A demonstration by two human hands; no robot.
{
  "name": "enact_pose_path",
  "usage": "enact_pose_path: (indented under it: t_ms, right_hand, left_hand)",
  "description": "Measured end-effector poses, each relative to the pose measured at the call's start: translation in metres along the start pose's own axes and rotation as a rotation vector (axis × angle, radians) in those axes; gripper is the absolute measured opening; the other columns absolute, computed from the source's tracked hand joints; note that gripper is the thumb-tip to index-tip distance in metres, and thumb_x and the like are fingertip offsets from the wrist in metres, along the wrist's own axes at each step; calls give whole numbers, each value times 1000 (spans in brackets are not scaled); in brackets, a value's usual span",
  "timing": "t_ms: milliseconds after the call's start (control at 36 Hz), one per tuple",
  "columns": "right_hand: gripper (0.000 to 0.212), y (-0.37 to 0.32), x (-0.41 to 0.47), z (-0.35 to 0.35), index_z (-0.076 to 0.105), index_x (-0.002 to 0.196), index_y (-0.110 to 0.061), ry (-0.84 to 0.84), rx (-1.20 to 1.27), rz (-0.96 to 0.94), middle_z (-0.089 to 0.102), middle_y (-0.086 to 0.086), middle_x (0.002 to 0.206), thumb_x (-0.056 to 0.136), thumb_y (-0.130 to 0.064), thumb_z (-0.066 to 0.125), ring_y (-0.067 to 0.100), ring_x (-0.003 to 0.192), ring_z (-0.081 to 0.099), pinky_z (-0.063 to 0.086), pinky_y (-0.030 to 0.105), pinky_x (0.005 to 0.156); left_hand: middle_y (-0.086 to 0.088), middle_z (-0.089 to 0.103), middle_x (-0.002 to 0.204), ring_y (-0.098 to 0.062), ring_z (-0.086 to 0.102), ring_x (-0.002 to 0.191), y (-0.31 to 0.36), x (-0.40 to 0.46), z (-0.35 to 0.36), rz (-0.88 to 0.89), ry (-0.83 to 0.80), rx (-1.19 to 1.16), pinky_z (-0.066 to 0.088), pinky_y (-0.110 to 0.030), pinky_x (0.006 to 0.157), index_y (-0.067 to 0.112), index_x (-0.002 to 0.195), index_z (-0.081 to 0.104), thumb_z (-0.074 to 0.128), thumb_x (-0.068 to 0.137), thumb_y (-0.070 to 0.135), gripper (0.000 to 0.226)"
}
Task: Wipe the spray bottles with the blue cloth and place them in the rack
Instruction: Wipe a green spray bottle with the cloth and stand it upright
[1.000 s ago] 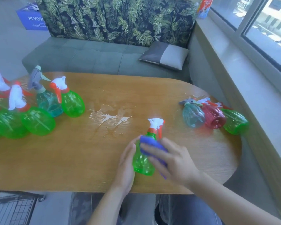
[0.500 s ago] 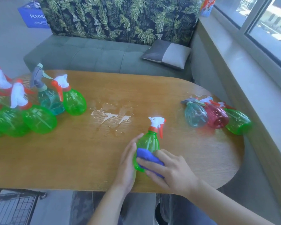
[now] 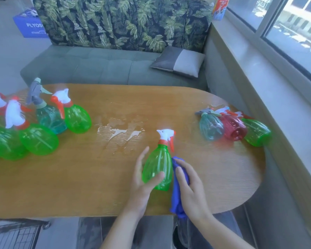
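A green spray bottle (image 3: 158, 164) with a white and red trigger head stands on the wooden table (image 3: 90, 191) near its front edge. My left hand (image 3: 142, 178) holds it, thumb across the front and fingers behind. My right hand (image 3: 188, 187) holds the blue cloth (image 3: 178, 198) against the bottle's right side, and the cloth hangs down past the table edge. A black wire rack (image 3: 13, 234) shows at the bottom left, below the table.
Several green bottles (image 3: 38, 139) and a teal one (image 3: 50, 117) stand at the table's left. A teal (image 3: 211, 127), a red (image 3: 233, 127) and a green bottle (image 3: 257, 131) lie at the right. A water puddle (image 3: 118, 132) marks the middle. A sofa is behind.
My right hand slid the cloth from the bottle's front down and round to its right side. My left thumb came across the bottle's front.
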State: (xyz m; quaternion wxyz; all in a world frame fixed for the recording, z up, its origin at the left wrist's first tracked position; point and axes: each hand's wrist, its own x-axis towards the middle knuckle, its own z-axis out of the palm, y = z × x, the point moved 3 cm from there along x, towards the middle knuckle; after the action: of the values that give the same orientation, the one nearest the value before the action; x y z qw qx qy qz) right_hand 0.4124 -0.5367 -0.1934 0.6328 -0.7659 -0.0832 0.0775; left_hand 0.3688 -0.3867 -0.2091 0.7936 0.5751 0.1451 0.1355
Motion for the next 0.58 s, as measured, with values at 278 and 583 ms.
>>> enact_pose_path:
  t_ms: [278,583]
  right_hand:
    - [36,-11,-9,1,61,135,-30,36,2,-83,65,-22,130,101,-35,52,3,129,58,43,19,106]
    - [32,-24,5,-8,65,134,-36,12,-274,-319,57,-12,98,105,-40,51,14,86,62,48,21,74]
  left_hand:
    - [17,47,166,-14,40,157,-3,1,1,23,-55,32,28,-58,130,52,155,51,68,88,45,69]
    - [20,51,163,-7,40,156,2,0,6,13,-58,94,27,-55,131,50,152,56,50,104,58,49]
